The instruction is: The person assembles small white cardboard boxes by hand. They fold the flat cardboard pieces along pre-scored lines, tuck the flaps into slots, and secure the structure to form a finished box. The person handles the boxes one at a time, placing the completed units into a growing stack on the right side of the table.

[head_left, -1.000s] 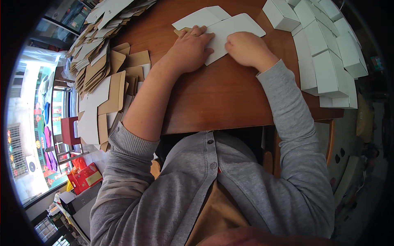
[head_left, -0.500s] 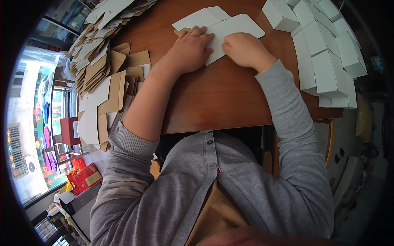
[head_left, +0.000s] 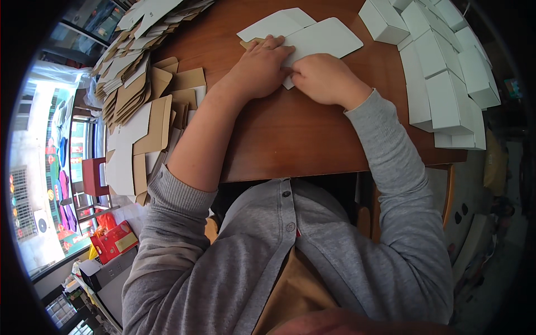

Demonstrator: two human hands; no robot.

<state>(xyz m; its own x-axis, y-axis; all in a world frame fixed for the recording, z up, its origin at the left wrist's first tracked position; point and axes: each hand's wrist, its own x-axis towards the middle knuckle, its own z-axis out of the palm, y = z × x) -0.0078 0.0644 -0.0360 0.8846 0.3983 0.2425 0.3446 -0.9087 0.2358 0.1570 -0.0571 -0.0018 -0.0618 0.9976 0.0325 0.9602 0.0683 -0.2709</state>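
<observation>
On the brown table lies a white flat carton blank [head_left: 326,38] with a folded panel and a bit of brown inner side showing at its left. My left hand [head_left: 259,67] rests on its left part, fingers spread over the card and thumb pointing toward the other hand. Curled like a fist, my right hand [head_left: 324,78] presses on the near edge of the blank, its knuckles close to the left thumb. The right fingertips are hidden, so whether they pinch the card cannot be seen.
A tall pile of flat brown-and-white carton blanks [head_left: 134,128] covers the table's left side. Several folded white boxes [head_left: 446,97] stand stacked at the right edge. A red stool [head_left: 95,177] and a red box [head_left: 114,241] are on the floor at left.
My right hand has slid toward me and left along the carton blank, from its middle to its near edge beside the left thumb. The left hand stays nearly in place on the card.
</observation>
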